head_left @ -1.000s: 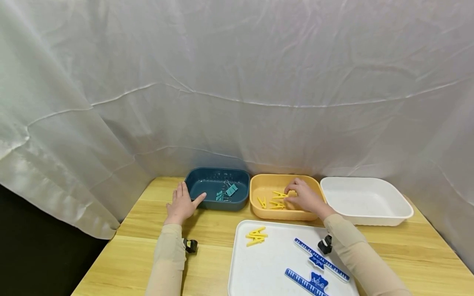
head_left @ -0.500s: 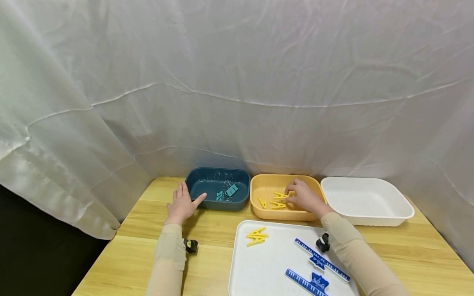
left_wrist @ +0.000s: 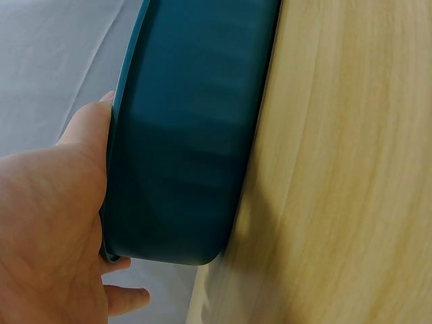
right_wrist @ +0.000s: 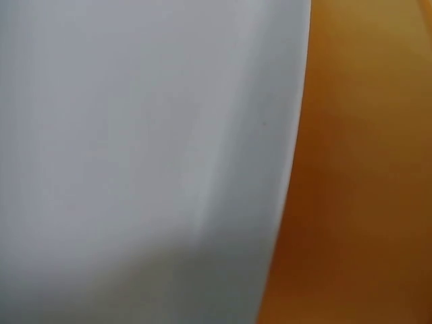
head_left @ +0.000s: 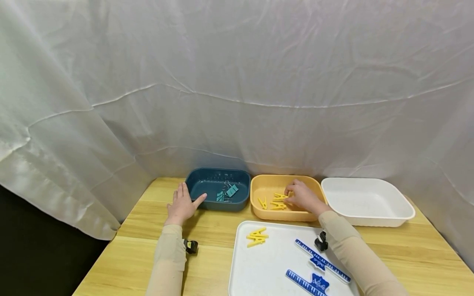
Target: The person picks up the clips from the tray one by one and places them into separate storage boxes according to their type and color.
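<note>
In the head view my left hand [head_left: 182, 205] rests at the left end of a dark teal bin [head_left: 203, 204], fingers spread and straight. The left wrist view shows that hand [left_wrist: 54, 209] against the bin's rim, thumb on the near side. Two teal binder clips [head_left: 231, 190] lie inside the bin. My right hand [head_left: 304, 196] reaches into the orange-yellow bin [head_left: 272, 214], thumb and forefinger pinching the end of a yellow clothespin [head_left: 279, 196]. Beside it in the bin are two more yellow clothespins [head_left: 278, 205]. The right hand is out of its own wrist view.
A white bin [head_left: 370, 199] stands to the right. In front, a white tray [head_left: 259, 271] holds yellow clothespins [head_left: 257, 237] and two blue piano-key-patterned clips [head_left: 309, 283]. All stand on a wooden table [head_left: 207, 263], with a pale curtain [head_left: 237, 102] behind.
The right forearm shifts slightly leftward, while the right hand stays at the clothespin in the orange-yellow bin. My left hand keeps its place at the teal bin.
</note>
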Available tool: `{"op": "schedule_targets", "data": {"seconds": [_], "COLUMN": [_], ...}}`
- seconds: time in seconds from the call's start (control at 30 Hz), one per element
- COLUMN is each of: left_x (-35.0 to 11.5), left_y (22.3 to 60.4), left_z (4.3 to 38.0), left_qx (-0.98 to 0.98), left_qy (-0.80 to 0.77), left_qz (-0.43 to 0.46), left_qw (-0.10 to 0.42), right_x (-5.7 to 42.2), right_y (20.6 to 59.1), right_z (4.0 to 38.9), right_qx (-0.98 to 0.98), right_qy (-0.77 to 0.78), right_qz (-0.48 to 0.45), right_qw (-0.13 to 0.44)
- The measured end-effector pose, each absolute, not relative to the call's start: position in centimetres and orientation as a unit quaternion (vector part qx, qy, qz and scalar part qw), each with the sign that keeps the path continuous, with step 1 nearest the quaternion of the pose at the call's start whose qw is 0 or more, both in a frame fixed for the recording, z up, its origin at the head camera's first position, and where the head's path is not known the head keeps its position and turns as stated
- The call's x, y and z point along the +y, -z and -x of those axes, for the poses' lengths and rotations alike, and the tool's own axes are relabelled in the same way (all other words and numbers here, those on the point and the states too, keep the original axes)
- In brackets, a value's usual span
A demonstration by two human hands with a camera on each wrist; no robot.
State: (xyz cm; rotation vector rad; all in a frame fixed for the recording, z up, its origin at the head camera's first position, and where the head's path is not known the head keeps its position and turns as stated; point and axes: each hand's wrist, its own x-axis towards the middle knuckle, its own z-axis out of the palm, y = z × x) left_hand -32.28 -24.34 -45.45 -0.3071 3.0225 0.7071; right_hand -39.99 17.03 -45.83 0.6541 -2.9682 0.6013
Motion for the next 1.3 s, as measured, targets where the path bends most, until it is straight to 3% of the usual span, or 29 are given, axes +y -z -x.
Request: {"op": "schedule_targets", "data": {"seconds": [1.3], "left_x": [-24.21], "left_y": [45.26], "left_z": [32.29], "left_qx": [0.967], "left_qy": [-0.231], "left_qz": [0.102], "left_qw": [0.012], "right_x": [16.84], "right_y": [45.71], "right_z": [40.27], "right_qx": [-0.961], "right_qy": [-0.166], "right_qz": [-0.223], "right_qw": [0.009]}}
